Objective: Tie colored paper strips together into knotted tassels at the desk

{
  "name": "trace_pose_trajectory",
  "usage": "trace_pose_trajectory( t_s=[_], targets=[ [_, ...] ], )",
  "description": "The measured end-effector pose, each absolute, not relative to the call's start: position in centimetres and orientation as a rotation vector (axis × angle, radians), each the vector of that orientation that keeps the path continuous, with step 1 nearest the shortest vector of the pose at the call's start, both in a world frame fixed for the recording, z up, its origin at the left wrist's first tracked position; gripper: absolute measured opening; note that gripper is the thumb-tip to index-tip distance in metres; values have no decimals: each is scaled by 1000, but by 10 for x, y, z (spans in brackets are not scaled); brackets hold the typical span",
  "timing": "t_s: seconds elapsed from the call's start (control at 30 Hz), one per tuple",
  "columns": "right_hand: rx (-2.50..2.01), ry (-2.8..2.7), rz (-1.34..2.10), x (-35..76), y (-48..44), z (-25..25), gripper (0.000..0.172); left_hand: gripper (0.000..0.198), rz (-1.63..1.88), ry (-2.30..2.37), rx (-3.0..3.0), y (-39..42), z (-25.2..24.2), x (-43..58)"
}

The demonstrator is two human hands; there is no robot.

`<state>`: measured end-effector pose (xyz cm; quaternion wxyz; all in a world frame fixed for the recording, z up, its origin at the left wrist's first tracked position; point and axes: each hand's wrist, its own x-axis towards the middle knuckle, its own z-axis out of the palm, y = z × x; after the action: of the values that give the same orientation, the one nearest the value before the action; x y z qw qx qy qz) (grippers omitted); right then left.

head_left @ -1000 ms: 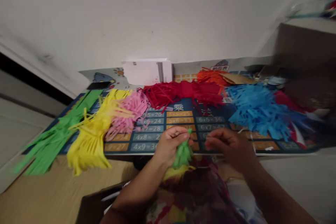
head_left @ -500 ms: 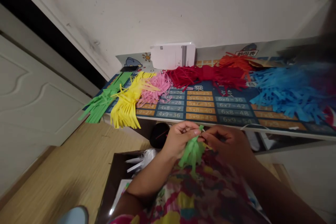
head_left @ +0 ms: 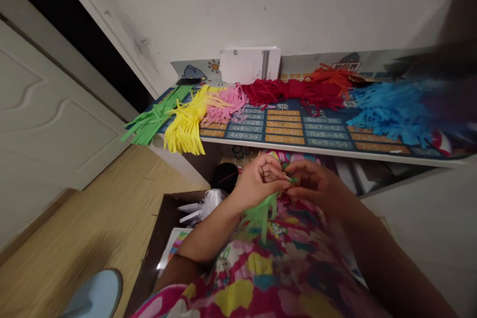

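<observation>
Tabletop (head_left: 283, 147); left grip (head_left: 257, 185) tight on tassel (head_left: 261, 212)

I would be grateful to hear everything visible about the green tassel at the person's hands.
The green tassel looks like thin paper cut into narrow strips. They hang unevenly below the left hand, in front of the patterned clothing, one strip reaching lowest. The hands hide most of its upper part; a small green bit shows by the right hand, beside something thin and whitish. Whether the strips touch the clothing is unclear.
</observation>
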<state>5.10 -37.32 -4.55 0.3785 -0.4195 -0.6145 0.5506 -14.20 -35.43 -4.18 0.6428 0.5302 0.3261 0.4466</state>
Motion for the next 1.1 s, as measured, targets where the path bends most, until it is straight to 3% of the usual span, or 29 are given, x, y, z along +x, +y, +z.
trace_pose_trajectory(
  t_s=[0.13,0.27,0.33,0.67,0.83,1.1],
  targets=[
    [-1134,-1753,1167,54,-381,-52,28,39,1013,881,1601,-360,-43,-139],
    [-1264,-2020,591,61,-379,-54,28,36,951,953,1941,-356,-48,-130],
    [-1257,-2054,490,65,-378,-56,26,36,912,968,2012,-354,-50,-126],
    [-1269,-1968,869,76,-378,-54,20,39,847,998,2248,-351,-56,-119],
    [-1201,-1800,1144,80,-376,-53,19,2,833,882,2315,-346,-50,-124],
    [-1225,-1775,986,63,-368,-63,19,20,972,870,2302,-343,-45,-120]
  ],
)
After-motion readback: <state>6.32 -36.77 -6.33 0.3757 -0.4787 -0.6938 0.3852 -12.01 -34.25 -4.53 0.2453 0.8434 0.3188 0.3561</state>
